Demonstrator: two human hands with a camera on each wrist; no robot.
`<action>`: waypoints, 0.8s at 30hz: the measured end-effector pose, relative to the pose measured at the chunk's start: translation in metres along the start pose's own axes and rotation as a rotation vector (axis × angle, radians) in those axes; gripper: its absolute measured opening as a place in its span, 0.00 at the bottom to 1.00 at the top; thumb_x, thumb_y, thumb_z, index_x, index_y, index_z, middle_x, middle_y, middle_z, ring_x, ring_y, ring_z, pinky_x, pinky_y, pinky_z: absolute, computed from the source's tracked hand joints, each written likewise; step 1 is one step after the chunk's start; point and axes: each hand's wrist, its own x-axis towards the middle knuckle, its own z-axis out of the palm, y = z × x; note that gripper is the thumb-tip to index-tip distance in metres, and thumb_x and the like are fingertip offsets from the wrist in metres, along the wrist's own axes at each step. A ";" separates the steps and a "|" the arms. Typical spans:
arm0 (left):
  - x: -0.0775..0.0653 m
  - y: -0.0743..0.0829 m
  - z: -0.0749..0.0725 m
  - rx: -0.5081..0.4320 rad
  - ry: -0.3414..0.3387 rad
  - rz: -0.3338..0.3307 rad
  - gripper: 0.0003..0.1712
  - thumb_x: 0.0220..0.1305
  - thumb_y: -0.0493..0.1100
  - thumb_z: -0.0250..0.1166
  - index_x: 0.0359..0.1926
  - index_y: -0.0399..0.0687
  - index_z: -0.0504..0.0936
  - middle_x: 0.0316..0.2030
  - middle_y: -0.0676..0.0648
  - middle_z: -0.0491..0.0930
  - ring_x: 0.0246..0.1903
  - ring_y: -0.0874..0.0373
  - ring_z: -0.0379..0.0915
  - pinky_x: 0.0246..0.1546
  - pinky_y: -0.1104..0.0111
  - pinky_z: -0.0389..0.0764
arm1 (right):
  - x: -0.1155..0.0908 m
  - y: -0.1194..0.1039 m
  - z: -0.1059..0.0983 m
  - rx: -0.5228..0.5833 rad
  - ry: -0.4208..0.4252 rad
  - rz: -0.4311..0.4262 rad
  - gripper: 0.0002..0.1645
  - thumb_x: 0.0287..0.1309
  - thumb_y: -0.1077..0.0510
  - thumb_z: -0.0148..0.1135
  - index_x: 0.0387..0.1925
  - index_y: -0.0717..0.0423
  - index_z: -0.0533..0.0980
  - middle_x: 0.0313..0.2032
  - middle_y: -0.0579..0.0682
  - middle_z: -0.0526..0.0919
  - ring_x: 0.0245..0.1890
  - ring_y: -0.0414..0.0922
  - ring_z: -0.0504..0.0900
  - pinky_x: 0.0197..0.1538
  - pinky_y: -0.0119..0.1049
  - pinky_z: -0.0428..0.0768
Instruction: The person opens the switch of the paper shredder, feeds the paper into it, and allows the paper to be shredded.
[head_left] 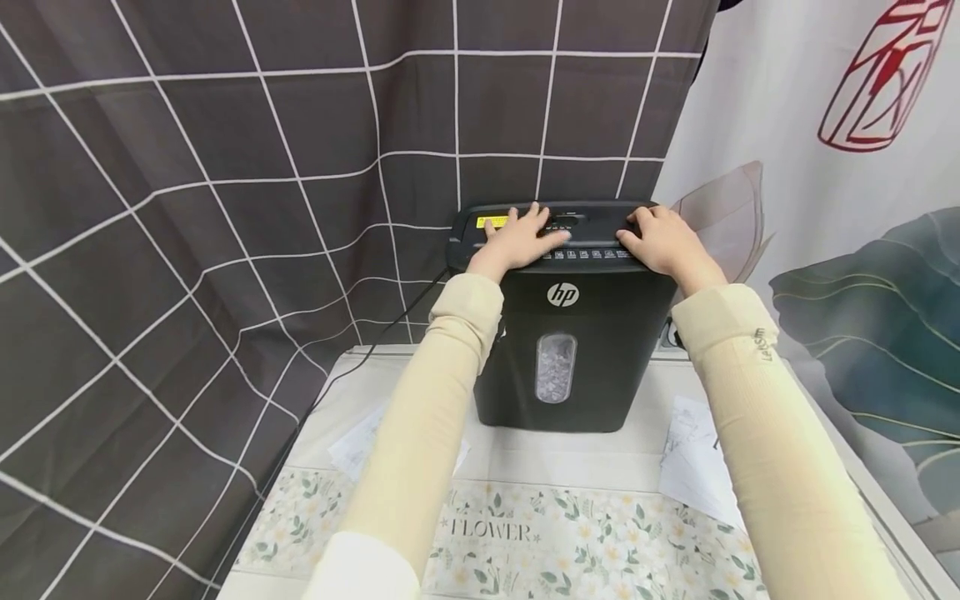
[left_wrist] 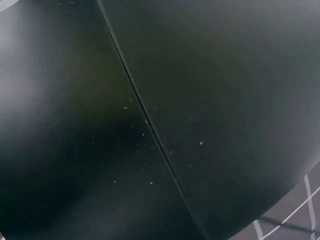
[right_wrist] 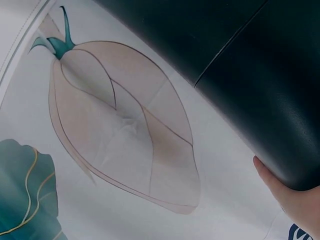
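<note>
1. Black plastic makes up the shredder (head_left: 517,333), which stands upright on the table (head_left: 645,462) in front of the checked curtain (head_left: 416,108).
2. Its lid (head_left: 600,237) is longest from side to side, across the person's front, and lies directly under both palms.
3. The left hand (head_left: 517,237) rests on the left part of the lid with fingers spread, beside the yellow label (head_left: 481,222); it is nearer the control strip (head_left: 566,222) than the other hand.
4. The right hand (head_left: 663,242) rests over the right end, thumb and fingers apart; whether its far fingers hook the back edge, I can't fairly say.
5. Paper scraps (head_left: 555,371) show through the front window, well below both hands.
6. The cord (head_left: 378,337) runs off to the left; loose sheets (head_left: 693,462) lie on either side.
</note>
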 end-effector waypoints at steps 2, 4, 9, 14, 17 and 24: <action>-0.001 0.001 0.004 0.073 -0.054 0.018 0.46 0.64 0.73 0.38 0.74 0.57 0.42 0.75 0.55 0.37 0.74 0.49 0.26 0.69 0.39 0.33 | -0.001 0.000 0.003 -0.001 -0.006 0.004 0.33 0.68 0.47 0.39 0.62 0.71 0.60 0.61 0.76 0.59 0.62 0.70 0.58 0.65 0.64 0.57; -0.001 0.002 0.007 0.115 -0.083 0.025 0.49 0.61 0.77 0.38 0.74 0.58 0.40 0.75 0.57 0.35 0.74 0.53 0.24 0.68 0.38 0.32 | -0.002 0.000 0.006 -0.006 -0.007 0.007 0.32 0.68 0.48 0.39 0.61 0.71 0.60 0.61 0.76 0.60 0.61 0.70 0.59 0.65 0.64 0.58; 0.000 0.003 0.011 0.115 -0.080 0.035 0.49 0.60 0.77 0.39 0.74 0.59 0.40 0.75 0.59 0.37 0.75 0.55 0.26 0.67 0.36 0.32 | -0.004 0.000 0.007 -0.019 0.007 0.003 0.31 0.67 0.50 0.40 0.59 0.72 0.61 0.60 0.76 0.61 0.60 0.70 0.60 0.64 0.63 0.59; 0.002 0.005 0.009 0.119 -0.071 0.020 0.50 0.60 0.77 0.39 0.74 0.59 0.40 0.75 0.60 0.37 0.75 0.55 0.27 0.68 0.37 0.31 | -0.003 -0.001 0.003 -0.016 0.015 0.003 0.31 0.68 0.49 0.40 0.60 0.72 0.61 0.60 0.76 0.61 0.60 0.70 0.60 0.64 0.63 0.59; 0.002 0.006 0.007 0.126 -0.075 0.014 0.50 0.60 0.77 0.38 0.74 0.59 0.39 0.75 0.59 0.36 0.75 0.55 0.27 0.68 0.37 0.30 | -0.002 -0.001 0.001 -0.011 0.010 0.007 0.32 0.68 0.49 0.39 0.61 0.72 0.60 0.60 0.76 0.60 0.61 0.70 0.59 0.65 0.63 0.58; -0.001 0.007 0.002 0.105 -0.054 0.015 0.49 0.61 0.76 0.40 0.74 0.57 0.42 0.75 0.57 0.39 0.75 0.54 0.29 0.68 0.38 0.32 | 0.000 -0.002 0.000 0.005 0.017 0.003 0.32 0.68 0.48 0.39 0.61 0.71 0.61 0.60 0.76 0.60 0.61 0.70 0.59 0.64 0.64 0.58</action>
